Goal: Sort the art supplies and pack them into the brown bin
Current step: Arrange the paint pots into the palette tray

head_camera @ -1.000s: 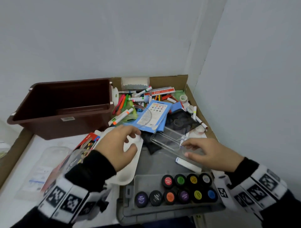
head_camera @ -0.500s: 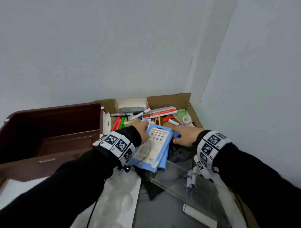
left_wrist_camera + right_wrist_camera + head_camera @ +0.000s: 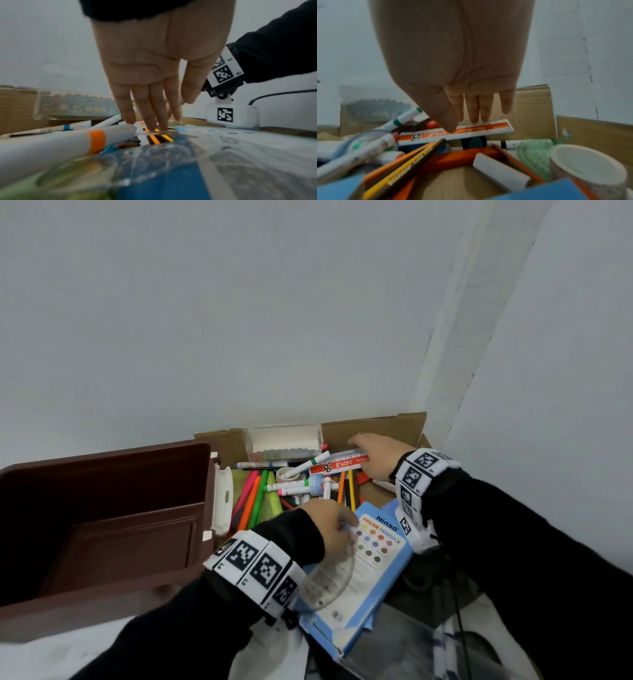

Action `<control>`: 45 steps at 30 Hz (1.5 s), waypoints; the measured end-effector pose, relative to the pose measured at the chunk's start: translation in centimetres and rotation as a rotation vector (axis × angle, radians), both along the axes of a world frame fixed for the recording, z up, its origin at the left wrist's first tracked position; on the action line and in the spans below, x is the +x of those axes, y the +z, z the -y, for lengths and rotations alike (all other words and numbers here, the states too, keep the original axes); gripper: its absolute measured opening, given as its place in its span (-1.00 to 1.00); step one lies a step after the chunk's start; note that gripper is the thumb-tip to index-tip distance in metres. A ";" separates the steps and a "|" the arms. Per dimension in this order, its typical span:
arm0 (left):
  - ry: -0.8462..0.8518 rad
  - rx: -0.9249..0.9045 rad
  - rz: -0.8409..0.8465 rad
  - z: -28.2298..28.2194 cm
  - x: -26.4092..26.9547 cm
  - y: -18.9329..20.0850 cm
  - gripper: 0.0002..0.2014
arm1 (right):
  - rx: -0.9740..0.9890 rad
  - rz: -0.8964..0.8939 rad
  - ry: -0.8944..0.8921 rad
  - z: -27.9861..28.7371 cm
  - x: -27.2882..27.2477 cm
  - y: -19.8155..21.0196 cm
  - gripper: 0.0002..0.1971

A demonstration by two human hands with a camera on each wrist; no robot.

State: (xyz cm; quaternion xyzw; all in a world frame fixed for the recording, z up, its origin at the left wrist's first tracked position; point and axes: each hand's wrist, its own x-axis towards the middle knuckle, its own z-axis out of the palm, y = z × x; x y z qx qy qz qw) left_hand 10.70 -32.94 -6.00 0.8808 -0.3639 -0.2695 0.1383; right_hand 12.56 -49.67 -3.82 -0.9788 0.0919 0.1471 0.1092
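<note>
Nearest to us lay a blue box of colour pencils [image 3: 373, 563], flat on the table, with a clear plastic protractor [image 3: 330, 580] resting across its left part. Our left hand [image 3: 329, 525] reached over that box, its fingers [image 3: 150, 108] straight and close together, holding nothing; their tips came down among loose pencils at the box's far end. A fat white marker with an orange band [image 3: 96, 140] lay just beside that hand in the left wrist view.

To our left stood the brown bin [image 3: 102, 529], open at the top, with only its dark floor showing inside (the supplies lay outside it, to its right).

Beyond the blue box was a shallow cardboard tray [image 3: 376, 429] filled with art supplies: pink, orange and green markers [image 3: 253, 498], white markers with coloured caps, pencils, a white eraser [image 3: 501, 174] and a roll of tape [image 3: 589, 171].

Farther back, our right hand [image 3: 376, 457] rested on a white and orange ruler [image 3: 342, 463] that lay on top of the pile. The thumb touched the ruler's near edge and the straight fingers [image 3: 474, 108] its far edge; we could not tell whether it was truly pinched or only touched.

At the tray's back wall stood a clear box of washi tape [image 3: 284, 440], against a plain pale wall.
</note>
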 end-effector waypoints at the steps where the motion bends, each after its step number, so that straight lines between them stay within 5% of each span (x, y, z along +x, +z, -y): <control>1: 0.043 -0.037 0.022 0.2 0.2 -0.1 -0.63 | -0.003 -0.044 -0.002 -0.1 0.2 -0.4 -0.42; 7: 0.267 -0.177 0.064 0.5 1.9 0.4 -0.55 | -0.137 -0.237 0.144 -0.8 -1.4 -1.2 -0.38; 13: 0.166 -0.049 0.086 1.4 2.8 0.7 -0.34 | -0.131 -0.316 0.235 -0.8 -4.4 -1.0 -0.40; 17: -0.018 0.217 0.148 1.5 2.9 -0.1 -0.38 | -0.022 -0.187 0.134 -0.2 -3.8 -0.6 -0.56; 21: -0.031 0.218 0.148 0.9 2.7 -0.5 -0.53 | -0.042 0.011 0.015 0.4 -1.2 -1.0 -0.61; 28: -0.003 0.357 0.166 0.4 2.0 -0.7 -0.53 | -0.086 -0.049 -0.007 0.8 3.3 -3.0 -0.51; 36: 0.141 0.137 0.169 0.6 3.1 1.0 -0.52 | -0.052 0.069 -0.128 2.3 3.1 -4.1 -0.83; 41: 0.190 -0.090 0.287 2.3 3.7 4.0 -0.64 | 0.156 0.264 -0.253 3.4 0.7 -1.6 -0.68; 45: 0.017 0.099 0.406 5.8 4.8 4.4 -0.67 | 0.240 0.339 -0.269 4.2 -2.8 0.8 -0.73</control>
